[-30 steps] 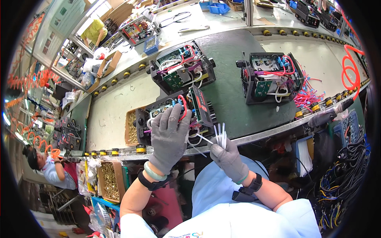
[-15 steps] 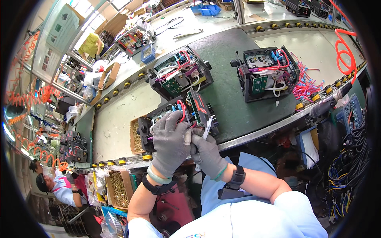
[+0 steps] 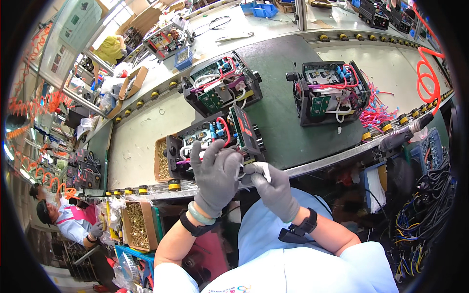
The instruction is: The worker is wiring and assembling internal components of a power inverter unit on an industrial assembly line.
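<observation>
My gloved left hand is in front of the nearest machine unit, its upper fingers spread. Its thumb side pinches something small and thin close to my right hand, too small to make out. My gloved right hand is closed with a white strip poking out past the fingers. The nearest unit shows red and white wires, blue parts and a black front panel standing at its right end. My hands hide its lower right part.
Two similar open units stand behind, one at the centre and one at the right, on the green mat. Pink-red wires lie beyond. A box of brass-coloured pieces adjoins the near unit. A powered driver rests at the rail.
My hands have moved slightly down and apart, away from the unit. The long white strips that hung between them now show only as a short end at my right hand.
</observation>
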Available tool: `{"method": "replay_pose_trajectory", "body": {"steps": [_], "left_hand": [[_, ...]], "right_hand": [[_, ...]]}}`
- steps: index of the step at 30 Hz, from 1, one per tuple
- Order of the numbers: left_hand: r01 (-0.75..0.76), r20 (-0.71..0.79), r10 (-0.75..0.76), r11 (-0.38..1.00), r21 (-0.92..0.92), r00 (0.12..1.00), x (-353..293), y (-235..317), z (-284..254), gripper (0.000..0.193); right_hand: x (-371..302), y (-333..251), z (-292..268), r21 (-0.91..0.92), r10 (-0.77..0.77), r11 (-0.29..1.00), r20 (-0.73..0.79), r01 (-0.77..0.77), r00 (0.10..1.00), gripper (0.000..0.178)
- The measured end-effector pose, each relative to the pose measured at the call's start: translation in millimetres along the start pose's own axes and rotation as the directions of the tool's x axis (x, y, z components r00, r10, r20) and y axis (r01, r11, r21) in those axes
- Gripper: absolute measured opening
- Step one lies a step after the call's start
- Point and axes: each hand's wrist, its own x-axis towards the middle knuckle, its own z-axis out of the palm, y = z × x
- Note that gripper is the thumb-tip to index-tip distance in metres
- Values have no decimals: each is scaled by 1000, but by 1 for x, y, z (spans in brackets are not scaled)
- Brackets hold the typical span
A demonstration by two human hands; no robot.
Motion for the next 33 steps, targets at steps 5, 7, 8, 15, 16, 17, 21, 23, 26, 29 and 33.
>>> {"method": "replay_pose_trajectory", "body": {"steps": [5,7,8,15,16,17,21,23,26,29,33], "left_hand": [[74,-25,-79,984,-160,997,5,-5,2,8],[132,68,-117,945,-300,991,8,-10,-1,10],[134,70,-118,944,-301,991,9,-11,-2,10],[147,71,-131,936,-320,989,13,-8,-6,10],[145,61,-132,939,-313,989,13,-9,-6,11],[146,61,-133,939,-313,989,13,-9,-6,11],[128,85,-105,936,-329,991,11,-12,-4,13],[109,92,-83,935,-338,992,13,-14,-5,13],[124,135,-74,906,-406,988,17,-18,-11,14],[58,162,15,897,-439,987,18,-23,-7,16],[83,153,-24,914,-396,988,16,-23,-11,15]], "right_hand": [[20,-32,-24,428,366,764,328,-482,871,30],[22,-33,-24,449,361,734,379,-510,852,23],[22,-35,-20,449,362,733,379,-512,852,23],[21,-34,-2,312,416,844,135,-437,899,22],[20,-35,-2,309,404,847,154,-433,902,20],[22,-35,-1,309,405,847,155,-434,901,20],[30,-22,7,310,456,829,108,-466,883,17],[34,-14,13,334,474,815,89,-475,876,17],[34,-8,22,342,518,810,-36,-477,855,17],[33,4,20,278,478,852,-64,-445,876,21],[11,0,5,102,369,927,-78,-361,926,29]]}}
